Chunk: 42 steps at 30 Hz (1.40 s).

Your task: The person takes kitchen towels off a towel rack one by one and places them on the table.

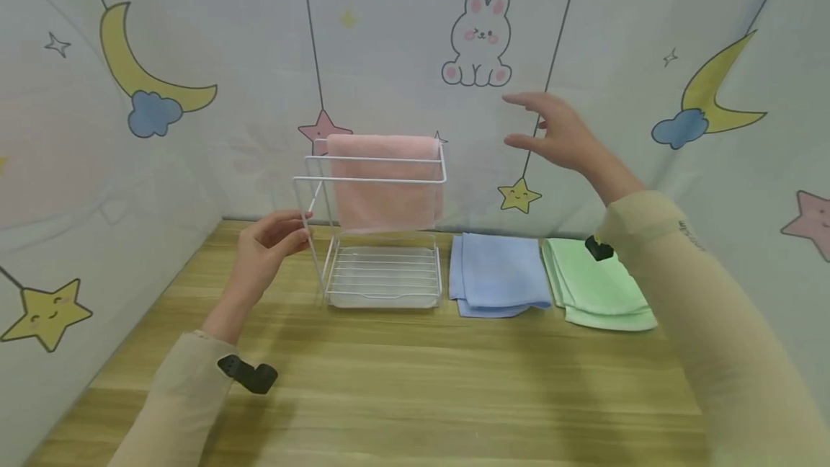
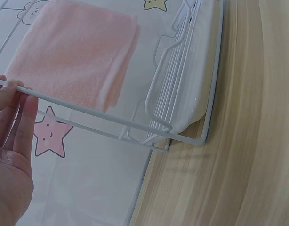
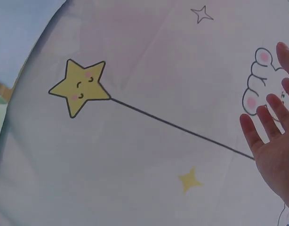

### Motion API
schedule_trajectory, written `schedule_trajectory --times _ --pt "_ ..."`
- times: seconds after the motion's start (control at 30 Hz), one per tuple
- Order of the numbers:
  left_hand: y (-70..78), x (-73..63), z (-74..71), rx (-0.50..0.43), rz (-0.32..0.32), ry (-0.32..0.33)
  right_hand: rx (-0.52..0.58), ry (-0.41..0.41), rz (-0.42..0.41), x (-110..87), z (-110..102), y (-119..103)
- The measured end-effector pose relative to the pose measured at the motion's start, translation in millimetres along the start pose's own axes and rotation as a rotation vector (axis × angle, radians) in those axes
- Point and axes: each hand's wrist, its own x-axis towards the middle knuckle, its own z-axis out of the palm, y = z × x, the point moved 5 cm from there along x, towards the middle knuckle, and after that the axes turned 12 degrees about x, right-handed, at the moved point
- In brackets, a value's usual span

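Observation:
A white wire towel rack point(image 1: 372, 180) stands at the back of the table. My left hand point(image 1: 256, 254) pinches its left upright between thumb and fingers; the left wrist view shows this hand point(image 2: 12, 165) on the wire too. Over the rack's rear bar hangs a folded pink towel point(image 1: 389, 204), its front face loose above the white tray point(image 1: 382, 301) in the base. Raised in the air to the right, my right hand point(image 1: 560, 132) holds nothing, fingers and thumb spread apart. The right wrist view has this hand point(image 3: 278, 160) at its right edge, before the printed backdrop.
Right of the rack lies a folded blue towel point(image 1: 502, 272), and beside it a folded green towel point(image 1: 603, 287), partly behind my right sleeve. The wooden table point(image 1: 415, 388) ends at a printed cloth backdrop point(image 1: 259, 34) behind and at the sides.

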Motion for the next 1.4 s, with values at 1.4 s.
schedule_trajectory --times 1.4 --pt "2.3 -0.1 0.2 0.007 0.007 -0.001 0.014 -0.275 0.105 60.8 92 -79"
